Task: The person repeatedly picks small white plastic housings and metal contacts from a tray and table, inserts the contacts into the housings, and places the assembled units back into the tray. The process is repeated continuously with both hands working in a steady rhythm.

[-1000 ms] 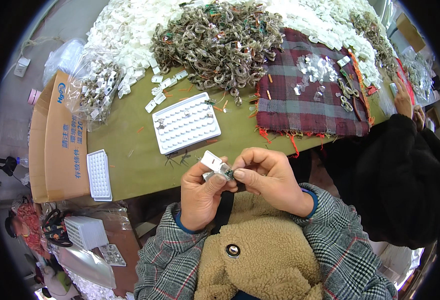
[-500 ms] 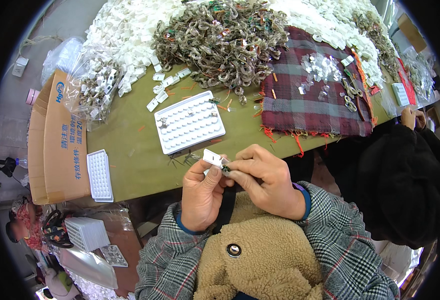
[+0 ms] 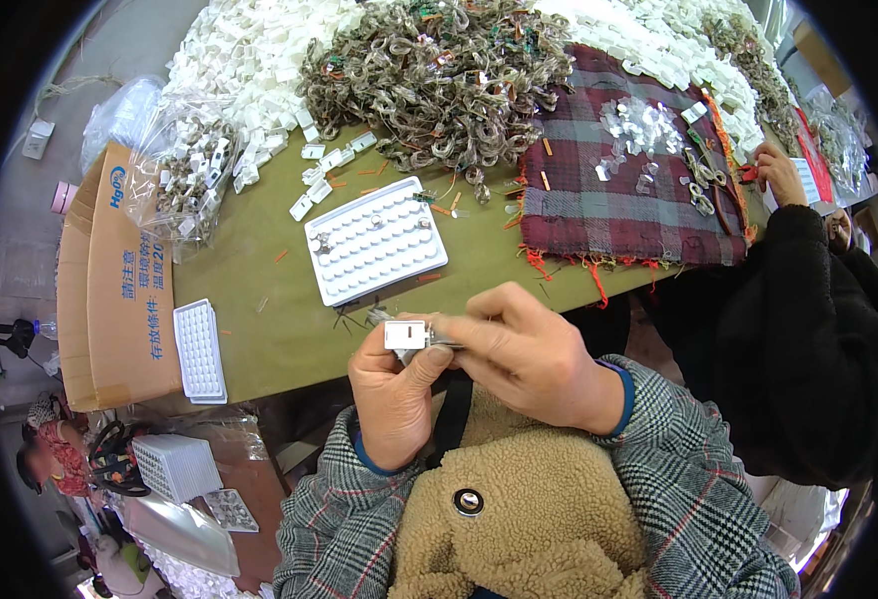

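Observation:
Pinched in my left hand (image 3: 396,404) is a small white plastic case (image 3: 405,335) with a dark slot in its face, turned flat toward me. My right hand (image 3: 534,349) meets the case's right end, thumb and fingers pressed together and the fingertips smeared by motion. What lies between them is mostly hidden. A greyish cable end pokes out behind the case. Beyond both hands lies a white tray (image 3: 384,255) with rows of round bumps and a few small metallic parts on it.
A heap of coiled cables (image 3: 439,90) and piles of white cases (image 3: 249,60) cover the far table. Right of them, a plaid cloth (image 3: 618,220) bears clear plastic pieces and scissors (image 3: 700,195). A cardboard box (image 3: 124,290) stands left. A co-worker's hand (image 3: 780,175) reaches in at right.
The white case has turned from tilted to level, its slotted face toward me. The green circuit board between my fingers no longer shows. The co-worker's hand has moved toward the cloth.

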### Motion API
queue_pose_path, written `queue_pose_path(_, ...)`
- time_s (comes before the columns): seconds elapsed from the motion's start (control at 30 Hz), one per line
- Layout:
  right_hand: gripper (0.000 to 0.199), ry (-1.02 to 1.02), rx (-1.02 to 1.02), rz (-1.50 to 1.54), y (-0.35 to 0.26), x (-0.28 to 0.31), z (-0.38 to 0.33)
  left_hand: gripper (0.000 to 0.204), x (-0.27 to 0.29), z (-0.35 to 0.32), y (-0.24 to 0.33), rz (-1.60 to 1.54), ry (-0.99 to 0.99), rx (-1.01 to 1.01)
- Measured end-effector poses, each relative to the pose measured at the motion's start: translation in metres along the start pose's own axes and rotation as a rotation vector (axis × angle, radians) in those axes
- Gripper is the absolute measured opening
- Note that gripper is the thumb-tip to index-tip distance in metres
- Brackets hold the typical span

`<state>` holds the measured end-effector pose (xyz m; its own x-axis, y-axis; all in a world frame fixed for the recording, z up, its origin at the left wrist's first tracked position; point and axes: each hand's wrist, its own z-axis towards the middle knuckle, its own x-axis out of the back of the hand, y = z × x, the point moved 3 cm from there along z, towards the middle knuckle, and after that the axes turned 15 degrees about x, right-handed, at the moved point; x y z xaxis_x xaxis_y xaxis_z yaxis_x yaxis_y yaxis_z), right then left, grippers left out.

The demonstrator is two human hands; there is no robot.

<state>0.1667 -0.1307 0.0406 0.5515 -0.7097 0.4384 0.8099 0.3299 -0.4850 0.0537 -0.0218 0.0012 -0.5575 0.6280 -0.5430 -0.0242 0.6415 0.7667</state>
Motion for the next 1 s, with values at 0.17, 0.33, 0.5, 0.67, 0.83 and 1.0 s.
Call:
queue_pose_path(0.17, 0.020, 0.044, -0.336, 0.197, -0.009, 0.006, -0.010, 0.021, -0.005, 0.000, 0.004, 0.017, -0.086, -0.072)
queue_pose_path(0.33, 0.017, 0.036, -0.279, 0.133, -0.007, 0.005, -0.012, 0.021, -0.006, -0.002, 0.007, 0.189, -0.109, -0.153)
queue_pose_path(0.5, 0.016, 0.045, -0.297, 0.106, -0.008, 0.005, -0.010, 0.019, -0.007, -0.004, 0.011, 0.381, -0.098, -0.224)
queue_pose_path(0.67, 0.011, 0.065, -0.551, 0.407, 0.003, -0.001, -0.016, 0.022, -0.006, -0.002, 0.008, 0.269, -0.121, -0.198)
queue_pose_path(0.83, 0.007, 0.135, -0.752, 0.666, 0.009, -0.010, -0.024, 0.022, -0.002, 0.005, -0.001, -0.057, -0.189, 0.016)
queue_pose_path(1.0, 0.007, 0.084, -0.625, 0.521, 0.001, -0.005, -0.020, 0.020, 0.000, 0.007, -0.006, -0.323, -0.219, 0.258)
